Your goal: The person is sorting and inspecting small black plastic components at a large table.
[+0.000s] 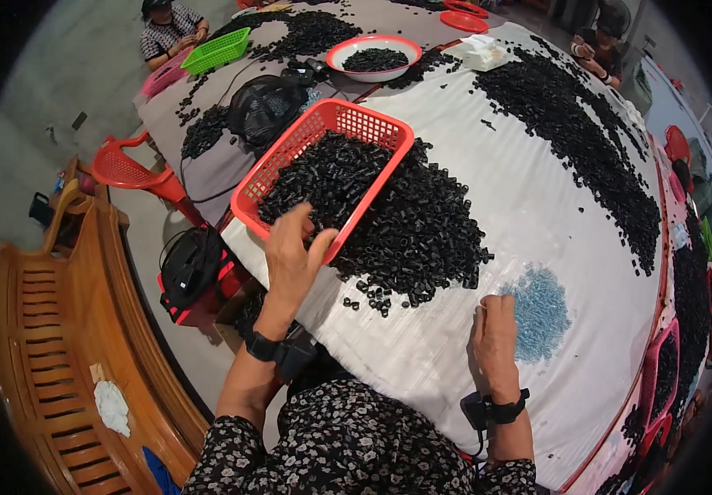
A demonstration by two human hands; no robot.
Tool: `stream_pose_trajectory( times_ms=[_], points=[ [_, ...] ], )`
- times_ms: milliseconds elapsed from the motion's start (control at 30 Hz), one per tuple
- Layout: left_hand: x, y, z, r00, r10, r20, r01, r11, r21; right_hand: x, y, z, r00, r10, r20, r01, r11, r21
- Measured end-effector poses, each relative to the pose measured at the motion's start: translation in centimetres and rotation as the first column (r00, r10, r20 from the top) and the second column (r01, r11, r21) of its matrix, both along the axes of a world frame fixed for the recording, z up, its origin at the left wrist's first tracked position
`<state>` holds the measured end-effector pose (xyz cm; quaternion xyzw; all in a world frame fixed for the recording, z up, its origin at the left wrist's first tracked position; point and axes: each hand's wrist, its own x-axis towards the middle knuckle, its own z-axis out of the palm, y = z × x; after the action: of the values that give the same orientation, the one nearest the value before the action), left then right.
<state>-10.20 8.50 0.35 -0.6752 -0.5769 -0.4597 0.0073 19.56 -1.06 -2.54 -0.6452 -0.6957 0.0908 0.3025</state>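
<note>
My left hand (290, 252) is over the near end of a red plastic basket (403, 136), its thumb apart from the fingers and nothing visible held in it. Small black plastic pieces (331, 169) fill much of the basket. More of them lie in a loose black pile (422, 235) beside and under it on the white cloth. My right hand (498, 334) rests at the left edge of a heap of small clear bluish pieces (540, 313). Its fingers are curled together, and whatever they hold is hidden.
A red-rimmed white basin (376, 44) and a black mesh-like item (267, 107) are beyond the basket. A black spread (574, 132) covers the far right. A wooden bench (84, 355) and a red plastic chair (137, 169) stand left. Two people sit across the table.
</note>
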Motion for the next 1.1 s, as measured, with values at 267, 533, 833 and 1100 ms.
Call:
stream_pose_trajectory(
  times_ms=[267,533,833,1100],
  points=[
    [2.5,-4.8,-5.3,0.87,-0.385,-0.307,0.388,0.92,-0.055,-2.1,-0.2,0.0,0.975,0.184,-0.123,-0.188,0.982,-0.022],
    [2.6,-3.9,-6.2,0.844,-0.401,-0.357,0.265,0.89,-0.372,-3.2,-0.7,0.6,0.923,0.277,-0.268,-0.283,0.959,0.016],
    [3.7,-6.3,-0.6,0.573,-0.269,0.774,0.77,0.501,-0.396,-4.4,-1.2,2.6,0.41,-0.028,-0.912,-0.436,0.872,-0.223],
    [5.7,-7.8,0.1,0.384,-0.274,0.882,0.893,0.354,-0.279,-5.8,-0.4,5.0,0.248,0.046,-0.968,-0.45,0.89,-0.073]
  ],
)
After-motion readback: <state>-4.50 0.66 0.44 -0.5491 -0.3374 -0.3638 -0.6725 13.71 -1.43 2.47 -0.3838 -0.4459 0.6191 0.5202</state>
